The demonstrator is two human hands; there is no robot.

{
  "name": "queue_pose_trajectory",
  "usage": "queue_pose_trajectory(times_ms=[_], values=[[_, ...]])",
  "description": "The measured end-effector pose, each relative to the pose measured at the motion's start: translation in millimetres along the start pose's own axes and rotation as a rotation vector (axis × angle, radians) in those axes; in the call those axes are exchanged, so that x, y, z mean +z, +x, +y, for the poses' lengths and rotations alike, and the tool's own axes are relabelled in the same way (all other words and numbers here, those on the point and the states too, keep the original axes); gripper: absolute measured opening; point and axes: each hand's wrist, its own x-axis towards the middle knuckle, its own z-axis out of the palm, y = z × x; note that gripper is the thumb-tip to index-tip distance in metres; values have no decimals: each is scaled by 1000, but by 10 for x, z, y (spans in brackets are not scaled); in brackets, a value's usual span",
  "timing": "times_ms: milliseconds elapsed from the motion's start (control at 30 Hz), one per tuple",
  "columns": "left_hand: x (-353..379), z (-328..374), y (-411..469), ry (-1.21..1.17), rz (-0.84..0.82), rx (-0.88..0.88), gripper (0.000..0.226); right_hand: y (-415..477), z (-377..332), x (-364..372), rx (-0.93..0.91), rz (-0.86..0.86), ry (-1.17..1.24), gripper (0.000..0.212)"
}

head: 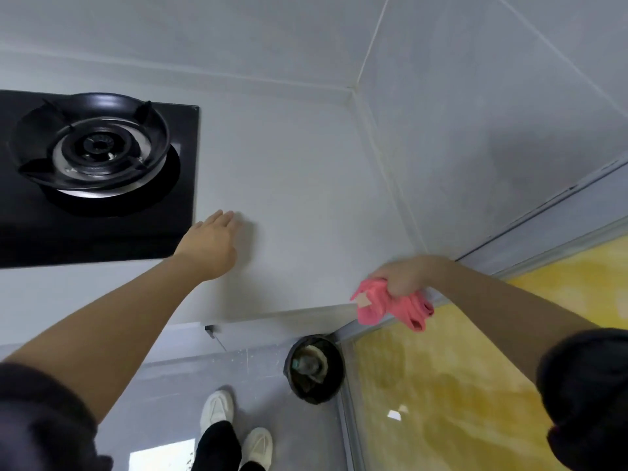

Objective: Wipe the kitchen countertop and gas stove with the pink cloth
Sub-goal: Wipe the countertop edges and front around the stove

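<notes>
Head view. Left hand point(210, 246) lies flat, fingers straight, on grey tabletop point(306, 171), just beside gas stove point(95, 178) at 9 o'clock. Right hand point(404, 277) grips bunched pink cloth point(394, 309) at tabletop's front edge, 4 o'clock. Likely best: spread cloth flat, wipe w/ overlapping strokes toward stove.

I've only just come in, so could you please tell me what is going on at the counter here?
A person is standing at a grey kitchen countertop, seen from a camera on their head. Their right hand grips a bunched pink cloth at the counter's front right corner, above a black bin on the floor. Their left hand lies open and flat on the countertop, just right of the black gas stove. The cloth is not on the stove at this moment.
</notes>
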Motion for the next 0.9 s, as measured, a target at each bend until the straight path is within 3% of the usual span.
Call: queue_pose_trajectory(times_ms=[33, 100, 200, 367, 533, 633, 800, 900], values=[[-14, 11, 19, -9, -2, 2, 67, -74, -44, -24, -16, -61, -2, 63], [-83, 32, 107, 10, 17, 39, 67, -121, -111, -165, -42, -20, 81, 72], [-193, -35, 232, 78, 28, 59, 64, 24, -232, -506, -40, 215, 266, 59], [-480, -395, 531, 209, 84, 22, 61, 380, -560, -1281, -248, 573, 533, 45], [-935, -1010, 1237, 206, 129, -49, 57, 1227, -907, -2372, -156, 965, 526, 28], [-1124, -1344, 1737, 239, 83, -30, 52, 1823, -1074, -2934, -157, 1115, 442, 23], [-1149, -1583, 2246, 363, -78, 5, 47, 2823, -1271, -3491, -102, 1141, 402, 44], [-1115, -1699, 2381, 445, -39, 53, 49, 3238, -1409, -3602, -71, 1190, 257, 46]])
